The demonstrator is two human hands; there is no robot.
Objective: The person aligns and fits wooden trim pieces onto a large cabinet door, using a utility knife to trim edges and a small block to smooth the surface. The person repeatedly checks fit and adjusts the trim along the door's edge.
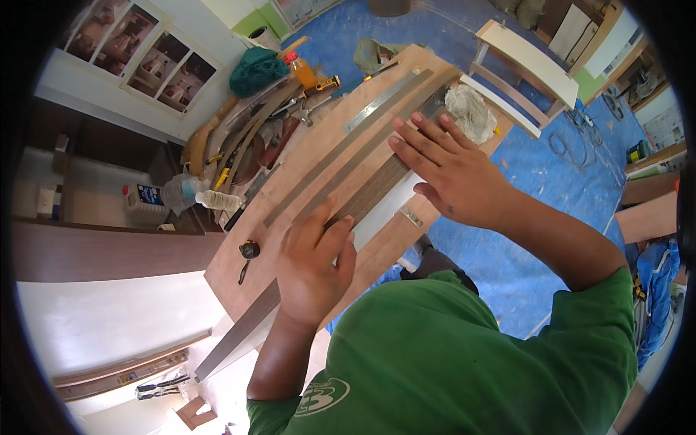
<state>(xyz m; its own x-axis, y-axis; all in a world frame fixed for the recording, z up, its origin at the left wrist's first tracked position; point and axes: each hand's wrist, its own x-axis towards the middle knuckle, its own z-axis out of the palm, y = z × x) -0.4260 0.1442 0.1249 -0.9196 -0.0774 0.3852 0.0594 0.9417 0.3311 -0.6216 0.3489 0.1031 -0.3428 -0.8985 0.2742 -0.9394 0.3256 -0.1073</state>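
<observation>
A long wood-grain strip (370, 187) runs diagonally along the plywood worktable (243, 286), with a white face (380, 214) beside it and its lower end past the table edge. My right hand (453, 167) lies on the upper part of the strip, fingers stretched out. My left hand (315, 257) is farther down, its fingers curled over the strip and partly hiding it. Two thinner strips (312, 170) lie parallel beyond it, with a metal ruler (366, 112) on one. A tape measure (249, 249) sits left of my left hand, and a small hinge-like metal piece (411, 217) lies below my right.
Tools and curved offcuts (232, 152) crowd the table's left side, with bottles (301, 69) and green cloth (257, 71). A white crumpled bag (470, 112) is at the far end. Beyond are a cream bench (525, 58), blue floor sheeting (536, 275), cables (573, 145) and open shelving (87, 188).
</observation>
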